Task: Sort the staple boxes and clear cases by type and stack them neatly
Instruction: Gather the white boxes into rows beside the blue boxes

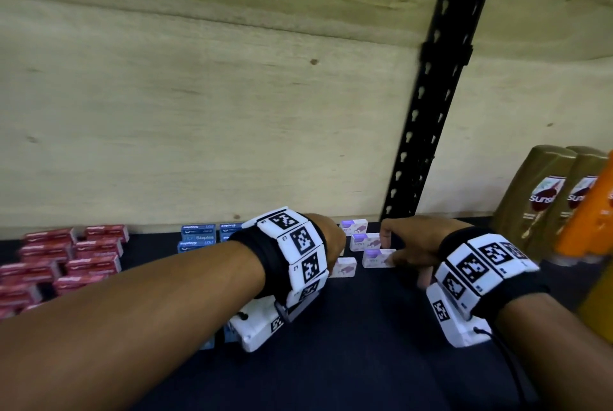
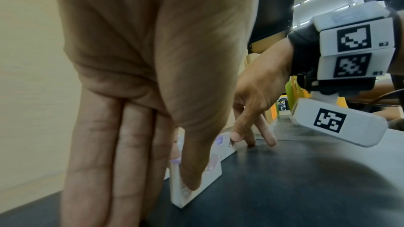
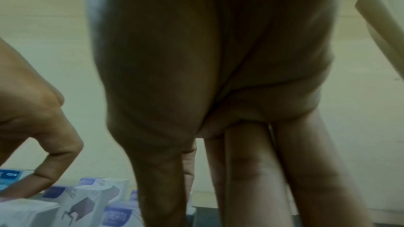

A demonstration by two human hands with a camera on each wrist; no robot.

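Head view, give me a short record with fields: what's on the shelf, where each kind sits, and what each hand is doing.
surface: dark shelf, plywood back wall
red staple boxes: grouped at far left
blue Staples boxes: stacked at the back, left of centre
white and purple staple boxes: centre, between the hands
left hand: fingers straight, thumb pressing a white box
right hand: fingertips on a white box
gold Sunsilk bottles: far right
orange bottle: right edge, blurred
clear cases: none visible
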